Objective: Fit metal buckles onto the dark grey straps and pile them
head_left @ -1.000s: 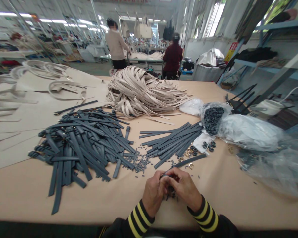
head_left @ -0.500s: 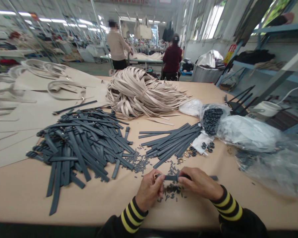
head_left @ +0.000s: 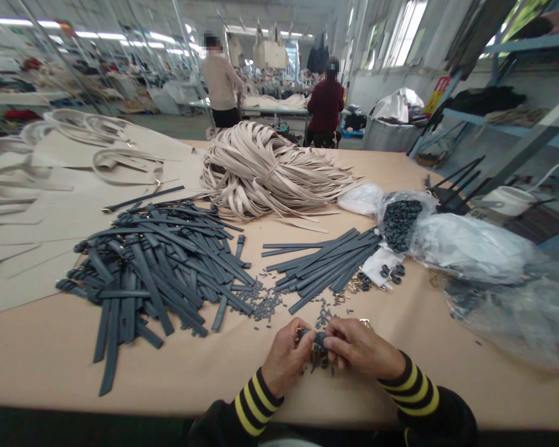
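A short dark blue-grey strap (head_left: 318, 338) spans the small gap between my two hands, just above the table. My left hand (head_left: 286, 352) pinches its left end between thumb and fingers. With fingertips closed, my right hand (head_left: 361, 349) grips the strap's other side, close to the left thumb. Both hands hide most of the strap. Directly below lie loose dark bits (head_left: 317, 360), partly covered by the hands. A gold metal piece (head_left: 364, 323) shows just behind my right hand; whether it is joined to the strap I cannot tell.
Left lies a heap of dark buckled straps (head_left: 153, 267); ahead, plain dark strips (head_left: 326, 267) and small grey pieces (head_left: 265, 301). A beige strap bundle (head_left: 270, 171) sits farther back. Right are gold buckles (head_left: 354, 284) and plastic bags (head_left: 470, 245). Two people (head_left: 221, 81) are beyond the table.
My right hand has moved left, closer to my left hand, so less strap shows between them. The strap's tail beyond the right hand is no longer visible. The camera view has shifted slightly.
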`<state>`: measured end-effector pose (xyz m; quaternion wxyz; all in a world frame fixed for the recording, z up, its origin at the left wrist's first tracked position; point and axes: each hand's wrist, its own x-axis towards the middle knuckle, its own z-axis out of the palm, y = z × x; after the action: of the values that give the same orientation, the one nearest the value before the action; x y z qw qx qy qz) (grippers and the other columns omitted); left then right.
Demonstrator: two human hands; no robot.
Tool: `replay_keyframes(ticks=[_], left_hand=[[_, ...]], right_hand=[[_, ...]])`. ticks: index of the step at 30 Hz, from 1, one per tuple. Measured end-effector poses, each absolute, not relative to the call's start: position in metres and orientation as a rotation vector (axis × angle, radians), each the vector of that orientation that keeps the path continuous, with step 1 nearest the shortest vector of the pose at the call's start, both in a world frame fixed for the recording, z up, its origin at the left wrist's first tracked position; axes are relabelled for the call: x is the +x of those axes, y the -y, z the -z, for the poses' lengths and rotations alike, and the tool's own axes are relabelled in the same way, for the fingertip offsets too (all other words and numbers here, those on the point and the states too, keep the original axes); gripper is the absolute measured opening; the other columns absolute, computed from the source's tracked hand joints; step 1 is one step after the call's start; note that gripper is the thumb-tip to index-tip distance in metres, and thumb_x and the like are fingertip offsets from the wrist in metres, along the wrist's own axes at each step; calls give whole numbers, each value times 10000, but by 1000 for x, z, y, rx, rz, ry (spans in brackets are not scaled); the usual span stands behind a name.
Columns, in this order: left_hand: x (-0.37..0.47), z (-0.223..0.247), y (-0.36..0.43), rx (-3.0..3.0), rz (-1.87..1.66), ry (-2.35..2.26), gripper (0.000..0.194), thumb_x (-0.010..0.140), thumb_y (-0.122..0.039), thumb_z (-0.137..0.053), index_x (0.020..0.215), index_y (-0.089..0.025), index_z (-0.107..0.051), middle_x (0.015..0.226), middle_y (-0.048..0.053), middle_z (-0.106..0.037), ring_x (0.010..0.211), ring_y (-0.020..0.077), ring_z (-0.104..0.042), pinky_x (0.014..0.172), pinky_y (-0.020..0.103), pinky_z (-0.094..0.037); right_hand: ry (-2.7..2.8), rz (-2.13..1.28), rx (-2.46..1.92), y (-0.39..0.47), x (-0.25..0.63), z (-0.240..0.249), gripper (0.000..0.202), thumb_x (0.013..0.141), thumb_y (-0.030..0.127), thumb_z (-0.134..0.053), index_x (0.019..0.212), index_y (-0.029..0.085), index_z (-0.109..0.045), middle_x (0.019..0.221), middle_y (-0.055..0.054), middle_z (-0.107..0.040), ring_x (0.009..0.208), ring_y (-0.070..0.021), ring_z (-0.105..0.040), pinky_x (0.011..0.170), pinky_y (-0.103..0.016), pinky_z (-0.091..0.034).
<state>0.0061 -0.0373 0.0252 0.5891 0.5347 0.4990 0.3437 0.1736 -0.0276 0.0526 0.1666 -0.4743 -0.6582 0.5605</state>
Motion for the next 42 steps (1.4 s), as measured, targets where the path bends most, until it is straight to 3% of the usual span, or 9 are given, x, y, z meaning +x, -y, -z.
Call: replay_keyframes(ticks=[3, 7, 16, 19, 22, 25, 33, 38, 42], left_hand=[[5, -24, 37, 1273, -795, -1198, 237, 766, -397, -464, 696, -172, -450, 389, -80, -415, 310, 65, -357, 340, 169, -289], [5, -24, 37, 1313, -815, -1188, 228, 766, -388, -472, 688, -174, -457, 364, -79, -419, 298, 69, -364, 346, 172, -292], [7, -17, 41, 1240, -829, -1154, 242, 790, -410, -433, 707, -182, -426, 376, -83, -426, 293, 67, -372, 342, 169, -292], [10, -15, 46, 1221, -885, -1157, 252, 808, -414, -397, 700, -187, -415, 368, -80, -416, 288, 69, -363, 355, 178, -300], [13, -13, 50, 1300, -948, -1254, 247, 814, -405, -389, 720, -187, -458, 388, -59, -430, 313, 83, -378, 392, 203, -333], [14, -14, 52, 1398, -990, -1378, 238, 808, -397, -403, 740, -192, -503, 432, -27, -469, 385, 111, -432, 456, 227, -370], [-4, -22, 44, 1441, -766, -1129, 317, 847, -423, -300, 717, -181, -457, 410, -45, -446, 315, 77, -389, 365, 180, -317], [-11, -24, 43, 1523, -574, -1067, 341, 859, -427, -275, 672, -177, -413, 385, -69, -405, 313, 60, -380, 361, 155, -299], [-11, -16, 38, 1482, -498, -1063, 316, 852, -445, -278, 735, -184, -412, 409, -82, -420, 296, 57, -367, 312, 154, -251]], right_hand=[[1832, -1707, -1295, 28, 174, -52, 83, 808, 223, -397, 773, 172, -452, 648, 6, -608, 437, -78, -511, 382, -149, -366], [1874, -1545, -1289, 28, 171, -55, 92, 784, 181, -423, 697, 170, -450, 530, 42, -539, 434, -69, -440, 428, -156, -331], [1789, -1526, -1294, 32, 167, -47, 226, 803, 356, -460, 668, 180, -419, 480, 70, -395, 418, -75, -362, 396, -173, -272], [1876, -1512, -1272, 35, 166, -48, 265, 835, 383, -406, 656, 188, -426, 489, 48, -447, 449, -104, -426, 449, -205, -338], [2038, -1426, -1236, 37, 168, -41, 356, 877, 356, -317, 600, 198, -476, 542, -3, -528, 556, -148, -515, 615, -260, -407], [2047, -1281, -1230, 39, 167, -31, 296, 853, 364, -366, 683, 219, -559, 663, -41, -585, 680, -190, -548, 701, -280, -412], [2078, -1506, -1041, 31, 152, -47, 349, 880, 305, -315, 756, 194, -622, 702, -24, -626, 657, -155, -564, 613, -224, -422], [2196, -1545, -915, 29, 149, -51, 302, 809, 149, -361, 762, 147, -660, 689, -13, -641, 678, -133, -579, 683, -203, -414], [2169, -1447, -1140, 27, 144, -39, 242, 745, 103, -411, 742, 134, -651, 629, 9, -613, 580, -103, -549, 586, -166, -405]])
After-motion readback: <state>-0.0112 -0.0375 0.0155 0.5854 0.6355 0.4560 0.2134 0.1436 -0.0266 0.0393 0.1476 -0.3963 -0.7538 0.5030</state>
